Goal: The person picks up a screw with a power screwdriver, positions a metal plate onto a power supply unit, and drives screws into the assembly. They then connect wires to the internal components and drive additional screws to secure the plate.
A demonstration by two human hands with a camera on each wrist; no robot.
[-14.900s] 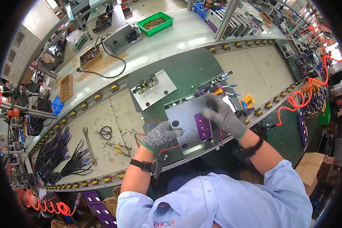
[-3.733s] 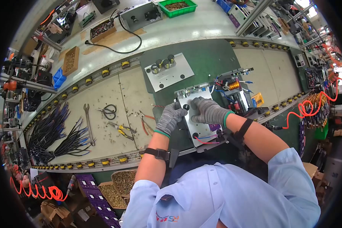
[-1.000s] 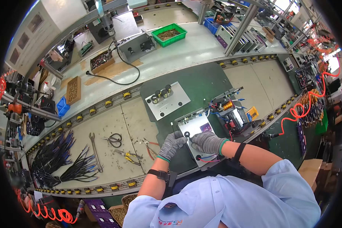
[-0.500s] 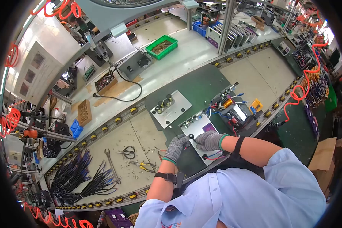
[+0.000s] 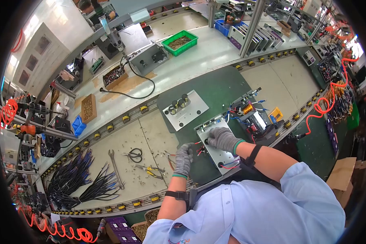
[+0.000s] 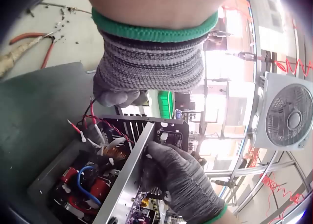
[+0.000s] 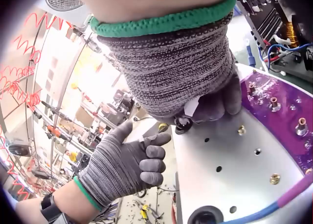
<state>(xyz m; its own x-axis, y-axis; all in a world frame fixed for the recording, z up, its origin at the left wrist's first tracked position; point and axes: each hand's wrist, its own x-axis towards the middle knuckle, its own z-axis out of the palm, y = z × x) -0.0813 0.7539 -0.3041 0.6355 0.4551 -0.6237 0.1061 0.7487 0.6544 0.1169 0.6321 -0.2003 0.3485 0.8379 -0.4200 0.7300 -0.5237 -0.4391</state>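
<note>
A silver metal plate [image 5: 220, 157] carrying a purple circuit board [image 7: 279, 102] lies before the person. The gloved right hand [image 5: 221, 139] bends its fingers over the plate beside a black grommet [image 7: 183, 126]; a small white piece [image 7: 193, 106] shows between them. The gloved left hand [image 5: 184, 158] is just off the plate's left edge, three fingers curled and the thumb spread. Red and black wires [image 6: 93, 114] run up close to its fingers; I cannot tell whether it grips them. In the left wrist view, red and blue wired parts [image 6: 88, 185] show beside the plate.
Behind stands a second plate [image 5: 187, 114] with black capacitors. To the right is a module with a copper coil [image 5: 248, 109]. Pliers [image 5: 152, 172], scissors [image 5: 134, 155], a wrench [image 5: 114, 164] and black cables [image 5: 75, 179] lie left. Rollers [image 5: 126, 118] line the bench.
The left hand has drawn away from the grommet to the plate's left edge. The right hand has shifted slightly upward, covering the purple board in the head view. Earlier, both hands met at the grommet.
</note>
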